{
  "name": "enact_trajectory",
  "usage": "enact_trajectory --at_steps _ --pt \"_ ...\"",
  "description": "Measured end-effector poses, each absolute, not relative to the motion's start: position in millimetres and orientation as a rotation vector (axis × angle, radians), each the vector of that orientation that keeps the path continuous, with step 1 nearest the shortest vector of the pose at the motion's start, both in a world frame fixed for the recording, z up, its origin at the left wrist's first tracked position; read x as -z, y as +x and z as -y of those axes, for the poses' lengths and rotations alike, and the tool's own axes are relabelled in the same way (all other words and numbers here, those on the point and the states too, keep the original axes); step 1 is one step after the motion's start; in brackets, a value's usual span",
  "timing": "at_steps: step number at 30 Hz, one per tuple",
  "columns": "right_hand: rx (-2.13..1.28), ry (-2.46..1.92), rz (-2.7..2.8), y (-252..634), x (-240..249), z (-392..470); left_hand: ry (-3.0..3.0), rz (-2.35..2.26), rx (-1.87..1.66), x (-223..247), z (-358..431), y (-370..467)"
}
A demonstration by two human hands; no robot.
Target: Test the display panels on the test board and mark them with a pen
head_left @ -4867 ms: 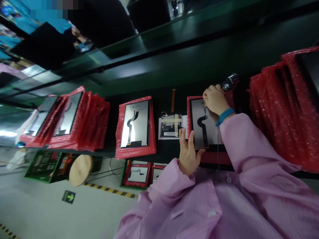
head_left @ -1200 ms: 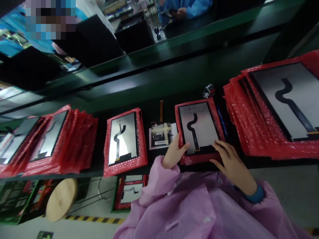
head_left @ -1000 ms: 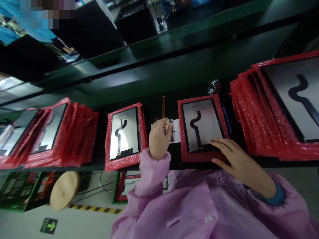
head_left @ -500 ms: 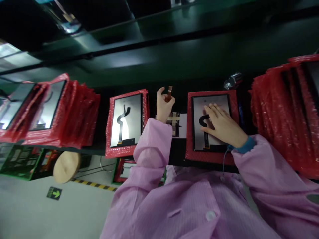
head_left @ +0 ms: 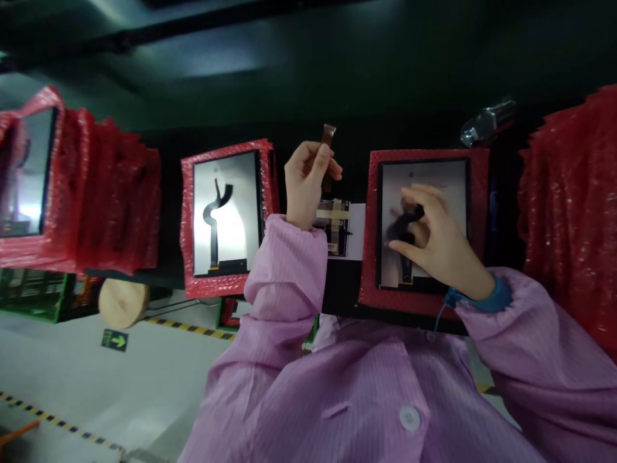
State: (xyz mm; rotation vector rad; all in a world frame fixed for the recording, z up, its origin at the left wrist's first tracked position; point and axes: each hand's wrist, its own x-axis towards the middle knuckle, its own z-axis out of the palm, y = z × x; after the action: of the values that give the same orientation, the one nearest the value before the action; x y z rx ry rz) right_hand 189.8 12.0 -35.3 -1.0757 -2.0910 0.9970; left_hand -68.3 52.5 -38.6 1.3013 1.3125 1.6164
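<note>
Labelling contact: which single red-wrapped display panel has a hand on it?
The right-hand red-wrapped display panel: the right hand pinches its black flex cable; the left panel lies untouched.

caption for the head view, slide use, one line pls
Left hand lifts a brown flex strip while right hand pinches the black ribbon cable on a display panel in red bubble wrap.

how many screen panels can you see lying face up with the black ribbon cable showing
2: one panel on red wrap left of the left hand, one panel under the right hand. A third shows at far left, cable unclear; stacks may hide more.
</note>
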Motion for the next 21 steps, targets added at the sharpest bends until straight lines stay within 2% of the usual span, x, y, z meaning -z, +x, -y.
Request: enact_trajectory --at_steps 5,12,16,21 --pt "-1.454 -0.907 1.602 180.4 37.2 -9.0 1.466 -1.273 -1.497 36.2 -49.5 -66.0" --pt "-1.702 -0.909 1.356 172.9 32.5 -16.3 1.752 -1.183 -1.307 31.2 -42.5 -59.0" --pt "-1.622 -0.906 1.570 177.0 30.4 -22.1 1.977 -1.197 -1.132 25.7 -37.5 -58.3" --pt "-1.125 -0.833 2.092 181.4 29.1 -30.4 2.257 -1.248 -0.803 25.1 -35.4 -56.7"
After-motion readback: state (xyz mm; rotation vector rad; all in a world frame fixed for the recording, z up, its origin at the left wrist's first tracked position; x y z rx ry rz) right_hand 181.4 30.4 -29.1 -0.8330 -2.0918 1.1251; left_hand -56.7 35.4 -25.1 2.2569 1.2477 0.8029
